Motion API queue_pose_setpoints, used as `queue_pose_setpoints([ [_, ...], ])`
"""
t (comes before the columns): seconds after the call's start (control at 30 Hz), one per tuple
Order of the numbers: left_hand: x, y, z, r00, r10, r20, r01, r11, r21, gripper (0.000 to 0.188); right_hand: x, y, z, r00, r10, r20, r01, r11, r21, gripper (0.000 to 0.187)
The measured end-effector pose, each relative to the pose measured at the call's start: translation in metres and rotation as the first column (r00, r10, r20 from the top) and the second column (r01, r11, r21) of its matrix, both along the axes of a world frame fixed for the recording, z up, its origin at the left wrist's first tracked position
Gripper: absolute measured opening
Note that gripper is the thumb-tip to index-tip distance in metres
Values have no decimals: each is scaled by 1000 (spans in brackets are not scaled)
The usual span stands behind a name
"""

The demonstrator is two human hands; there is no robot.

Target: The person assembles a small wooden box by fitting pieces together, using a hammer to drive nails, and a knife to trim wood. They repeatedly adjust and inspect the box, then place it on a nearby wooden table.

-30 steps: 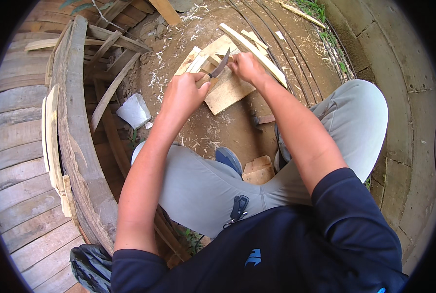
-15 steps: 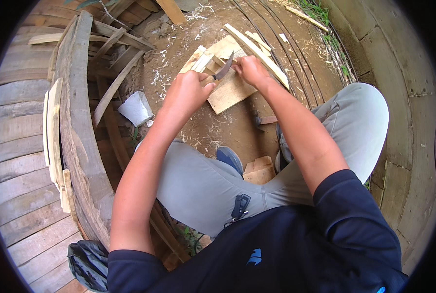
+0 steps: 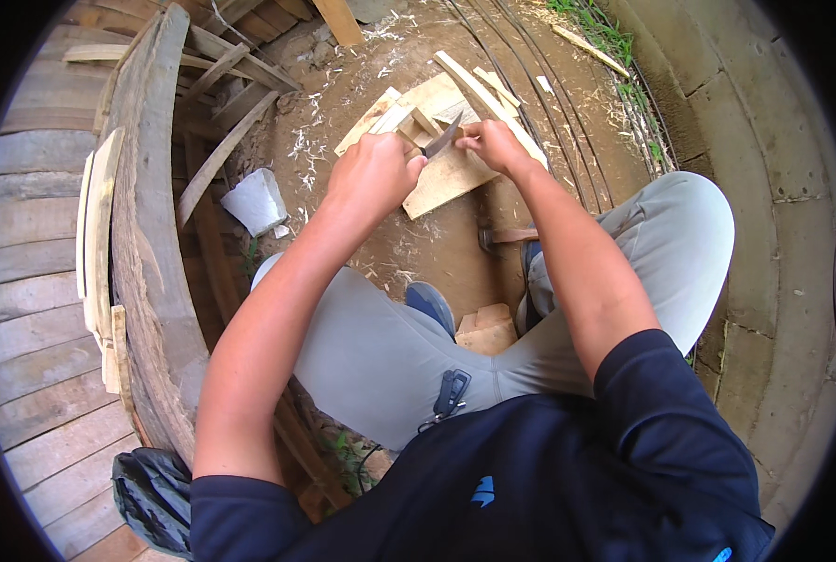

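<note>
Our dark shirt [image 3: 549, 468] fills the lower edge of our view, a dark bag [image 3: 148, 498] beside our left sleeve. Beyond it our grey trousers [image 3: 362, 347] spread to either side, with a black fob [image 3: 451, 391] at the front. Past the fob, a wooden block [image 3: 488, 330] sits on the ground [image 3: 460, 267] near our blue shoe [image 3: 430, 306]; farther out, a hammer [image 3: 511, 235] lies just beside our right forearm.

Our left hand [image 3: 376, 173] has its fingers wrapped around the handle of the knife [image 3: 443, 138], whose blade points away from us and to the right. The knife is over the board [image 3: 446, 183], between its left and right edges; whether the blade touches wood we cannot tell. Our right hand [image 3: 497, 147] is just beside the blade, fingers curled in; whether they pinch anything we cannot tell.

The board lies on the ground, one corner toward us. A long strip [image 3: 479, 89] runs along its right edge, and sticks [image 3: 369, 122] lie at its left. Well apart to the left are a white stone [image 3: 255, 202] and a heavy beam [image 3: 146, 187]. Dark rods [image 3: 553, 116] stretch past the board's right edge, and grass [image 3: 614, 39] grows at the ground's far right edge.
</note>
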State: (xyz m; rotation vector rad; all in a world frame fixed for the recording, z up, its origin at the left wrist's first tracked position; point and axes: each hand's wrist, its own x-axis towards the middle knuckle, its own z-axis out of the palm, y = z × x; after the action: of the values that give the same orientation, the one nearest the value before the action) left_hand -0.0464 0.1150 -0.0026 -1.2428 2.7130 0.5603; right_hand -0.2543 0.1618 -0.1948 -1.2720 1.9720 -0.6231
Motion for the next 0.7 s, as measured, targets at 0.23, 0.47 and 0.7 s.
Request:
queue_pose_setpoints([
  [0.23,1,1,6,999,-32,28,32,999,-21,35,-3,13,-7,990,-91,-111,102,989,103,28],
  [0.47,-6,1,4,996,-63,62,64,998,-26,31,-11,72,-71,898,-40,-438,161,957,243,41],
  [0.7,-2,1,5,997,-53,60,54,998,-18,29,30,115,-77,786,423,-450,50,683,729,37],
])
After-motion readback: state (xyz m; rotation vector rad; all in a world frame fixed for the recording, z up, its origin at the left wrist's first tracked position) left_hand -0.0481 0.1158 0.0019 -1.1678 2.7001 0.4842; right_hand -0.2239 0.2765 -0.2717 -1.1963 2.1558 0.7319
